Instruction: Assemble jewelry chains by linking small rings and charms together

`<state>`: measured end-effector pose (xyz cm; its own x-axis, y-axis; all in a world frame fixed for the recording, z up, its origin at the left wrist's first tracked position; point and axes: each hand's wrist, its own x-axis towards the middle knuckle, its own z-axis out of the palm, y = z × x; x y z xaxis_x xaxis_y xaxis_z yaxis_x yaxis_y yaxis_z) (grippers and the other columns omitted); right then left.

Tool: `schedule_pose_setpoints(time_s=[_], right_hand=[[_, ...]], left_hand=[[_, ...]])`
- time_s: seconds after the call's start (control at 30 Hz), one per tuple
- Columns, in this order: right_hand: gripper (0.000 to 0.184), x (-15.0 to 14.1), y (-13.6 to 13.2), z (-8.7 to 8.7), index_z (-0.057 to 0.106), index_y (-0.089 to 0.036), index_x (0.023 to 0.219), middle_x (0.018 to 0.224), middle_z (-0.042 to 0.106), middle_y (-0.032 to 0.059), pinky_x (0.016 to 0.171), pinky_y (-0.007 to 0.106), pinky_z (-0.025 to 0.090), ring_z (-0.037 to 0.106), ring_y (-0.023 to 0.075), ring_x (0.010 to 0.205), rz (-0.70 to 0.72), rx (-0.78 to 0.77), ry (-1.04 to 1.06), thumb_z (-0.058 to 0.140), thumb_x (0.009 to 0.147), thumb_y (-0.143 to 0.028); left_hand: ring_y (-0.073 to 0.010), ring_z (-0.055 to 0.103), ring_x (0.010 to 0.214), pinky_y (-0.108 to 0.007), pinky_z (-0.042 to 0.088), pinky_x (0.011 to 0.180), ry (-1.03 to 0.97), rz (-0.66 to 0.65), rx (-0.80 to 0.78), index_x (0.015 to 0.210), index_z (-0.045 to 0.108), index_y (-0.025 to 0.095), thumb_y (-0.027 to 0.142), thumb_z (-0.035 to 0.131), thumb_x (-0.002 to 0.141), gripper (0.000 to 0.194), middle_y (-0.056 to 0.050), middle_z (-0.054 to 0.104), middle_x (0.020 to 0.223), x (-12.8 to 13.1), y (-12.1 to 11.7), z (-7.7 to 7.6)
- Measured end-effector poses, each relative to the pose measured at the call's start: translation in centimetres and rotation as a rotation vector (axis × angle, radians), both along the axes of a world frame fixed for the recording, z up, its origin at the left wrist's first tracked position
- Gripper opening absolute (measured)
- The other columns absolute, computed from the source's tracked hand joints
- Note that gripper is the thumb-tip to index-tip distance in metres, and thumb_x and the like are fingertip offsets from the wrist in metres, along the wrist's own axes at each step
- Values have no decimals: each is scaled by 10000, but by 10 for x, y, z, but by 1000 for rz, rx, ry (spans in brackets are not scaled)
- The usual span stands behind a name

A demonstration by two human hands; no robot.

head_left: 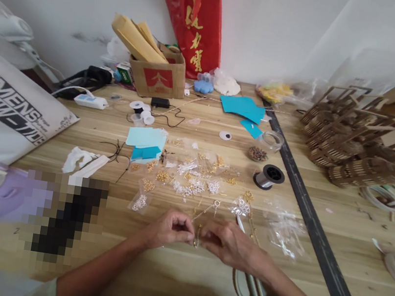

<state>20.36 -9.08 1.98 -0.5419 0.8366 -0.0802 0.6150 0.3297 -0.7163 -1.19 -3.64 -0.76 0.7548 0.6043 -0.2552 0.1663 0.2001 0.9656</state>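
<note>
My left hand (173,229) is closed in a pinch, thumb against forefinger, at a short thin chain (197,238) with gold and silver parts. Close on its other side is my right hand (230,242), fingers drawn together; what its tips hold is too small to make out. A silver chain (206,211) with a round ring lies just beyond my fingers. Under my right hand and forearm are scissors (248,290), their handles toward me and blades partly covered. A gold chain (251,221) stretches beside a small bag of silver rings (241,206).
Small bags of gold and silver findings (192,182) spread across the middle. A wire spool (269,177), a jar of beads (258,153) and blue cards (242,108) lie farther back. Brown wooden baskets (347,140) stand right; a cardboard box (161,76) is at the back.
</note>
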Motion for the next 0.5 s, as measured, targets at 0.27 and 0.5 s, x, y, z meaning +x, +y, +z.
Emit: schedule_pose_setpoints(time_s=[0.27, 0.5], right_hand=[[153, -16, -14, 5, 569, -171, 881, 801, 657, 58, 590, 285, 367, 617, 205, 658, 67, 119, -333, 672, 824, -270], [331, 1, -8, -4, 446, -196, 1045, 733, 641, -8, 555, 250, 354, 603, 175, 614, -68, 74, -215, 669, 801, -189]], left_hand=[[-141, 617, 629, -226, 447, 606, 48, 4, 34, 716, 661, 118, 323, 704, 754, 213, -57, 701, 692, -5, 1, 0], [-151, 640, 641, -233, 467, 619, 55, 34, 1, 689, 635, 117, 306, 724, 712, 210, -72, 720, 694, -8, 5, 10]])
